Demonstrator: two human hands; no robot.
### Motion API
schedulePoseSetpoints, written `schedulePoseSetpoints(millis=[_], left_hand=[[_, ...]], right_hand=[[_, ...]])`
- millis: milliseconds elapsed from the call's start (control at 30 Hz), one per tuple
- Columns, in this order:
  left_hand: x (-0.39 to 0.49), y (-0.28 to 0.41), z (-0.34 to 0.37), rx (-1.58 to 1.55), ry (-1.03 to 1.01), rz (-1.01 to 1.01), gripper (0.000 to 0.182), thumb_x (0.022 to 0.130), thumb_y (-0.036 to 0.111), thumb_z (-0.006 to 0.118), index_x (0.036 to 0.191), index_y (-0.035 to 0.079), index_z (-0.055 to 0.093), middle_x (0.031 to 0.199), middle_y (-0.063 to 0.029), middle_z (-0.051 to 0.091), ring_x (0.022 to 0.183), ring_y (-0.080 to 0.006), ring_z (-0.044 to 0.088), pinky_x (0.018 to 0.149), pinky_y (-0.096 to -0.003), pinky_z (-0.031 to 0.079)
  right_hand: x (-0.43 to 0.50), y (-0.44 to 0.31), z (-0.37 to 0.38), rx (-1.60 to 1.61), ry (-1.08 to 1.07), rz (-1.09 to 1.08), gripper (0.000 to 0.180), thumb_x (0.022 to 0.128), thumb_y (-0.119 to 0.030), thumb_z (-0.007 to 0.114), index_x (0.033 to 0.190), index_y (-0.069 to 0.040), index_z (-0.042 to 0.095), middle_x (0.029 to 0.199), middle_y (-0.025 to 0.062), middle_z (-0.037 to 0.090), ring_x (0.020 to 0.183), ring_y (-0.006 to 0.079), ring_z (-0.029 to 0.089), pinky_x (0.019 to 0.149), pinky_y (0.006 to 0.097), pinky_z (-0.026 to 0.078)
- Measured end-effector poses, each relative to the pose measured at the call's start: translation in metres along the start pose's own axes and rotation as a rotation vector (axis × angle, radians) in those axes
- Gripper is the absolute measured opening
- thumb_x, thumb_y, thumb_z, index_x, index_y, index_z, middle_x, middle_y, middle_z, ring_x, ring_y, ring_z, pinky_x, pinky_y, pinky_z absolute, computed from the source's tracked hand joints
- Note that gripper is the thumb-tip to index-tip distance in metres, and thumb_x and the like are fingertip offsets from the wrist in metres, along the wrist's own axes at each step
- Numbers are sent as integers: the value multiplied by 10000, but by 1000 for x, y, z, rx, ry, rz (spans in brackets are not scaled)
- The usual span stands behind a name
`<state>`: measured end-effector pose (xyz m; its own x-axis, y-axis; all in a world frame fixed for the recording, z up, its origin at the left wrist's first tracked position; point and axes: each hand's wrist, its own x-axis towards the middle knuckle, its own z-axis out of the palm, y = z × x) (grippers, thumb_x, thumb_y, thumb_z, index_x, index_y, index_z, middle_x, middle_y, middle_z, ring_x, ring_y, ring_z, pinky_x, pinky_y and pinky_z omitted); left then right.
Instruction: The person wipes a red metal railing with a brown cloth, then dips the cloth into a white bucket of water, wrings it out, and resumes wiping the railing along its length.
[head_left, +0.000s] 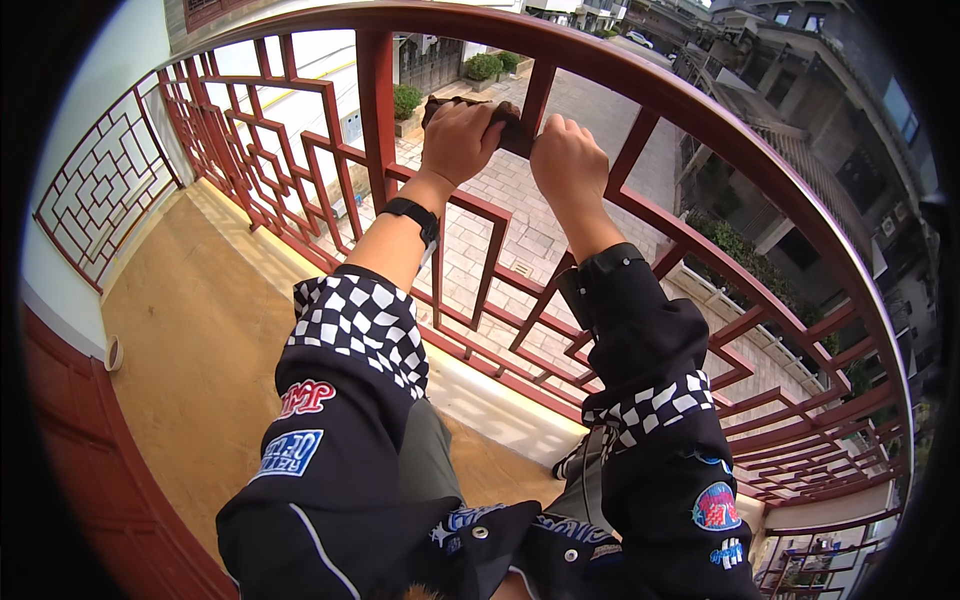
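Note:
My left hand (461, 139) is closed around a dark brown cloth (510, 127), which bunches out on both sides of the fist. It is held at the upper part of a red lattice railing (379, 97), just below the curved top rail (480, 19). Close by on the right, my right hand (570, 161) has its fingers curled in at the cloth's right end, beside a short upright bar (538, 94). The fingertips of both hands are mostly hidden. A black band (412, 217) circles the left wrist.
The railing curves around a balcony with a tan floor (195, 300) and a pale ledge (495, 405). Beyond it lies a paved lane (510, 187) with potted shrubs (484, 67). A red panelled door (90, 450) and a small round pot (113, 353) are at left.

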<state>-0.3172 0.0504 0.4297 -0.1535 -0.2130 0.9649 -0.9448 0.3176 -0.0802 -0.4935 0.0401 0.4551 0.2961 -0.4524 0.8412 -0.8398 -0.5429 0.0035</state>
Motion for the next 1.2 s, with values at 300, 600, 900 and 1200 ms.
schedulePoseSetpoints(millis=[300,600,900,1200], left_hand=[[-6,27,7,-217,35,-81,141,872,183,602,959,74,621,931,-86,664,933,-285,601,1001,-461,366],[-7,-12,11,-81,291,-319,164,910,215,569,854,64,606,808,-125,640,809,-343,600,767,-437,476],[-86,-9,15,-603,338,-1038,343,1012,288,384,1141,17,550,957,-152,655,876,-288,622,787,-353,461],[-24,-25,3,-689,334,-923,359,1018,285,372,1121,-25,523,1035,-192,629,929,-348,593,839,-388,443]], right_hand=[[2,-2,4,-28,110,-38,45,791,-116,559,756,-97,579,750,56,612,746,247,625,619,365,505],[1,0,3,-80,95,-65,59,801,-119,565,746,-99,564,733,47,603,726,241,619,620,362,507],[1,-1,5,-51,122,-69,64,783,-118,570,722,-103,562,740,49,602,717,245,610,610,365,487],[2,-1,5,-53,124,-49,54,806,-129,574,758,-106,585,755,46,624,738,240,625,636,363,499]])
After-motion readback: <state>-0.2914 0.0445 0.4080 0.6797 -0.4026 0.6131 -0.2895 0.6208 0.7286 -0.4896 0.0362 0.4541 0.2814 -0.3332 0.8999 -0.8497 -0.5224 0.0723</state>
